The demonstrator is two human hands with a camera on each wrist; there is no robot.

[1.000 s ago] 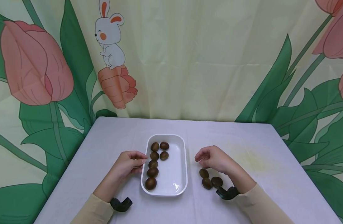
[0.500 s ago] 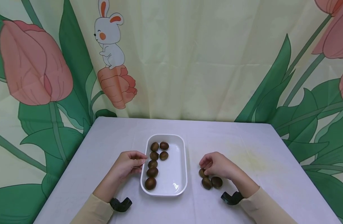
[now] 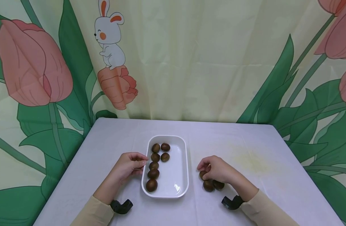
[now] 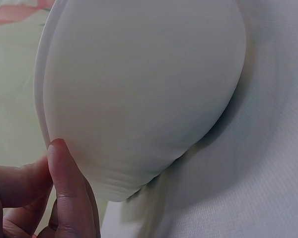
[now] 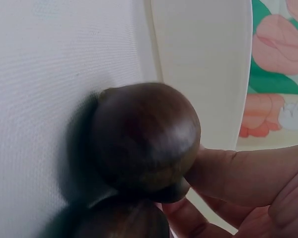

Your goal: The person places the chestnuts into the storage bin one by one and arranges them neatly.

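A white tray (image 3: pixel 175 175) holds several brown chestnuts (image 3: pixel 153 173), most in a column along its left side. My left hand (image 3: pixel 129 164) pinches the tray's left rim; the left wrist view has thumb and fingers at the edge of the tray wall (image 4: pixel 139 89). Right of the tray, my right hand (image 3: pixel 219 169) has thumb and fingers around a chestnut (image 3: pixel 202 175), partly covered by them. Two more chestnuts, one nearer me (image 3: pixel 208 185) and one under the palm side (image 3: pixel 219 185), lie close by. In the right wrist view, a large chestnut (image 5: pixel 144 136) hides part of the grasp.
A white cloth covers the table (image 3: pixel 246 150). Behind it hangs a curtain (image 3: pixel 195 62) printed with tulips and a rabbit on a carrot. Black wrist cameras (image 3: pixel 122 207) sit on both wrists, the right one (image 3: pixel 232 202) low beside the loose chestnuts.
My right hand has come down onto the farthest loose chestnut, closed its fingers on it and shifted it slightly left. The left hand and tray stay in place.
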